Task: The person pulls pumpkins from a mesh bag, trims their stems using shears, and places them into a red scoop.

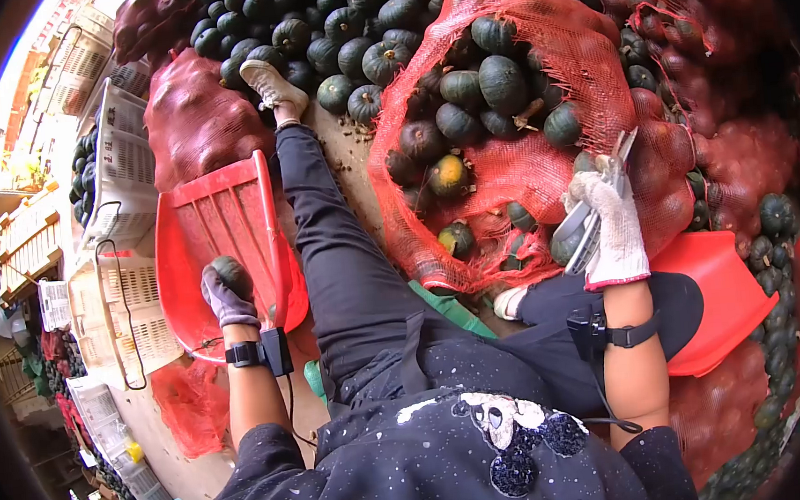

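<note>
My left hand (226, 304), in a grey glove, is closed around a small dark green squash (234, 276). It is over a red plastic scoop-shaped piece with slots (213, 204). My right hand (612, 224), in a white glove, grips metal shears (620, 156) with the blades pointing up and away. Beside that hand, a red mesh sack (525, 170) lies with its mouth wide open. Several dark green squashes (503, 84) show inside, one with an orange patch (449, 175).
A large heap of squashes (345, 24) fills the far side. Full red mesh sacks (206, 115) stand at the left and others (729, 130) at the right. White plastic crates (120, 159) are stacked on the left. A red plastic piece (718, 295) is by my right leg.
</note>
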`<action>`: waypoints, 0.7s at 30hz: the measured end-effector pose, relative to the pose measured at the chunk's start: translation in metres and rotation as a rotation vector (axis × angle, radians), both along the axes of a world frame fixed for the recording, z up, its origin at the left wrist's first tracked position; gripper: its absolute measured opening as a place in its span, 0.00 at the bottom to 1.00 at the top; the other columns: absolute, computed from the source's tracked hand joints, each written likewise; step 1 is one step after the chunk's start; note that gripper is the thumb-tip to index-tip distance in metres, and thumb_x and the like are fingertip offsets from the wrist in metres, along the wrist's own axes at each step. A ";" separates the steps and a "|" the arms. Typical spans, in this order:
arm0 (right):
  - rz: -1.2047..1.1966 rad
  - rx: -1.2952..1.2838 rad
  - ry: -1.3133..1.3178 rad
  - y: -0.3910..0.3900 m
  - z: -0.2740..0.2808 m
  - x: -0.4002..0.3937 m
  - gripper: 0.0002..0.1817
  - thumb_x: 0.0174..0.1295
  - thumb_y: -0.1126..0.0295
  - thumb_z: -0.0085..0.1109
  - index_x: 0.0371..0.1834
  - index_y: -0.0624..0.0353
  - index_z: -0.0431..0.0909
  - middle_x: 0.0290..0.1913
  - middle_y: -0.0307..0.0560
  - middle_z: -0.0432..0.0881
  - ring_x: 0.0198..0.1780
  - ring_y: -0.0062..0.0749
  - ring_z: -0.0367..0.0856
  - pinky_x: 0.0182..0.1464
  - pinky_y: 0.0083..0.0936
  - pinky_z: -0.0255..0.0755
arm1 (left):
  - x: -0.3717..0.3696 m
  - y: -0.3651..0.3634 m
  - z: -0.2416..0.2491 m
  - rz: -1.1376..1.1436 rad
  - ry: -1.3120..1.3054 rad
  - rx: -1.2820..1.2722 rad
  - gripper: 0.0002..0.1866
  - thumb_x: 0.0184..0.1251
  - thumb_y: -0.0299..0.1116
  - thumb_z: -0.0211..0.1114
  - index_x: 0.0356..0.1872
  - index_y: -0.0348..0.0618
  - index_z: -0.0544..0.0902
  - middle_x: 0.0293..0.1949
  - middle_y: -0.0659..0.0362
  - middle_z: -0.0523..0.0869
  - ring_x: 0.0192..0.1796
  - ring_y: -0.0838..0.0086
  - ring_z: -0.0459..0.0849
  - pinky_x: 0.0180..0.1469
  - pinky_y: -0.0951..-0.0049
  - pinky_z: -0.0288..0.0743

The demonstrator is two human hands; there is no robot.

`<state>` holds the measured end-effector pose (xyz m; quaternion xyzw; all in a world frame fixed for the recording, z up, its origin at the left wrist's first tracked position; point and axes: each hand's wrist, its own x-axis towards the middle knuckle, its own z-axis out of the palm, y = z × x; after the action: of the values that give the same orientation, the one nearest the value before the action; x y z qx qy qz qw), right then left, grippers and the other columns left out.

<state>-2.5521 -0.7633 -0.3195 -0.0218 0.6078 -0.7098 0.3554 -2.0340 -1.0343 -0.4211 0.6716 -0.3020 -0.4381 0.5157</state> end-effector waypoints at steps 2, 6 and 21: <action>0.025 0.000 0.051 -0.003 -0.001 0.007 0.26 0.56 0.78 0.67 0.57 0.56 0.68 0.38 0.38 0.76 0.32 0.22 0.78 0.35 0.20 0.75 | -0.002 -0.005 -0.008 0.050 -0.312 -0.186 0.26 0.68 0.46 0.67 0.60 0.41 0.75 0.53 0.57 0.80 0.53 0.69 0.79 0.55 0.65 0.77; 0.015 -0.087 0.030 -0.002 0.001 0.011 0.27 0.57 0.80 0.66 0.59 0.54 0.68 0.38 0.36 0.74 0.34 0.22 0.78 0.38 0.19 0.75 | -0.173 0.024 0.045 -0.542 0.075 -0.283 0.16 0.75 0.31 0.60 0.59 0.37 0.79 0.50 0.58 0.84 0.53 0.72 0.80 0.60 0.72 0.73; 0.070 0.174 -0.022 -0.007 0.003 0.009 0.28 0.59 0.79 0.61 0.63 0.55 0.66 0.38 0.38 0.74 0.33 0.21 0.76 0.38 0.19 0.75 | -0.354 0.128 -0.119 -1.658 -1.002 0.465 0.51 0.48 0.60 0.75 0.74 0.51 0.64 0.67 0.41 0.70 0.68 0.47 0.74 0.67 0.54 0.72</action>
<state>-2.5429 -0.7703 -0.3160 -0.0042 0.6620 -0.6417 0.3873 -2.3879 -0.9062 -0.5401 0.4400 -0.7651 -0.3739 -0.2850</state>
